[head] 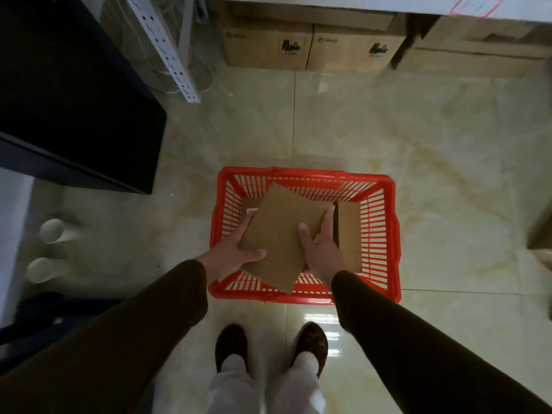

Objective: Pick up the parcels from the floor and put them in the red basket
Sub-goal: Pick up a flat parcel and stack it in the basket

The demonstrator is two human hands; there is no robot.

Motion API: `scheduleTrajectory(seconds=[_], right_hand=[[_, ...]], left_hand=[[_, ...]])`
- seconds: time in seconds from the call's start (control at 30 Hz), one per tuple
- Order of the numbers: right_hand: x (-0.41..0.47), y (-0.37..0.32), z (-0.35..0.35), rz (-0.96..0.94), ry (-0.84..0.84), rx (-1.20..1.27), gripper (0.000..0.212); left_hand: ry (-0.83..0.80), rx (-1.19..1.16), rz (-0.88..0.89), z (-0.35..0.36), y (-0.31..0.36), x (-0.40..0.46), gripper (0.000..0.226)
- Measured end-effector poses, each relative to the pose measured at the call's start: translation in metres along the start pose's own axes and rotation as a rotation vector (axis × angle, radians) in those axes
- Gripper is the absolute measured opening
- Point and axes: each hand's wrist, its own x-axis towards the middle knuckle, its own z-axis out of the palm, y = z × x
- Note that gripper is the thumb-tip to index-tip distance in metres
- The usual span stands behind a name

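Head view: we hold parcel [279, 234] over basket [304, 174], left hand [231, 258] and right hand [321, 249] fingers clamped on edges. Two boxes [348, 231] already inside; no floor parcels visible.

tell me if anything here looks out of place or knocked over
Two white paper cups lie tipped on their sides on the floor at the left, beside the dark cabinet; no spill shows. A white power strip slants down toward the floor. The red basket sits upright.
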Motion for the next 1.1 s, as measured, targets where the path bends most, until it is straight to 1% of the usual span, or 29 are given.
scheduleTrajectory(seconds=[0.07,0.13,0.23,0.3,0.33,0.4,0.43,0.5,0.57,0.63,0.67,0.77,0.8,0.83,0.87,0.93,0.97,1.0,1.03,1.1], right_hand=[[0.006,0.002,-0.003,-0.033,0.037,0.020,0.082],[0.011,0.005,-0.007,-0.038,0.097,0.058,0.069],[0.015,0.012,-0.011,0.018,0.200,0.119,0.051],[0.016,0.019,-0.013,0.076,0.248,0.169,0.046],[0.016,0.023,-0.013,0.106,0.259,0.217,0.044],[0.013,0.030,-0.012,0.156,0.272,0.321,0.041],[0.011,0.033,-0.010,0.174,0.285,0.338,0.042],[0.007,0.040,-0.004,0.210,0.279,0.314,0.051],[0.004,0.048,0.003,0.264,0.212,0.208,0.057],[0.003,0.055,0.008,0.328,0.156,0.047,0.053],[0.004,0.057,0.010,0.353,0.141,0.013,0.049],[0.006,0.060,0.019,0.399,0.101,0.093,0.038],[0.007,0.061,0.023,0.396,0.103,0.133,0.038],[0.008,0.062,0.027,0.388,0.114,0.179,0.043],[0.009,0.062,0.031,0.375,0.121,0.240,0.053],[0.010,0.059,0.037,0.381,0.103,0.353,0.086],[0.010,0.057,0.039,0.401,0.073,0.366,0.095],[0.010,0.055,0.042,0.419,0.041,0.370,0.097],[0.011,0.052,0.045,0.439,0.012,0.370,0.093],[0.013,0.049,0.052,0.477,0.004,0.347,0.075]], left_hand=[[-0.012,-0.009,0.013,-0.006,0.001,0.004,0.087],[0.006,-0.015,0.026,-0.009,-0.001,0.007,0.079],[0.174,0.101,0.059,-0.006,-0.006,0.013,0.062],[0.296,0.202,0.085,-0.001,-0.009,0.019,0.056],[0.338,0.213,0.092,0.001,-0.008,0.022,0.056],[0.358,0.132,0.098,0.003,-0.005,0.028,0.060],[0.353,0.084,0.098,0.004,-0.004,0.031,0.064],[0.381,0.056,0.084,0.006,0.000,0.036,0.074],[0.424,0.083,0.071,0.007,0.004,0.042,0.077],[0.418,0.149,0.073,0.006,0.008,0.049,0.076],[0.406,0.214,0.080,0.005,0.010,0.053,0.076],[0.374,0.450,0.101,0.003,0.013,0.062,0.077],[0.357,0.496,0.113,0.003,0.012,0.064,0.078],[0.338,0.530,0.133,0.004,0.012,0.065,0.079],[0.322,0.556,0.152,0.004,0.011,0.066,0.081],[0.315,0.619,0.173,0.005,0.006,0.068,0.085],[0.319,0.671,0.163,0.006,0.004,0.068,0.087],[0.326,0.726,0.138,0.007,0.000,0.069,0.087],[0.332,0.757,0.106,0.009,-0.005,0.067,0.087],[0.368,0.747,0.059,0.015,-0.015,0.061,0.090]])
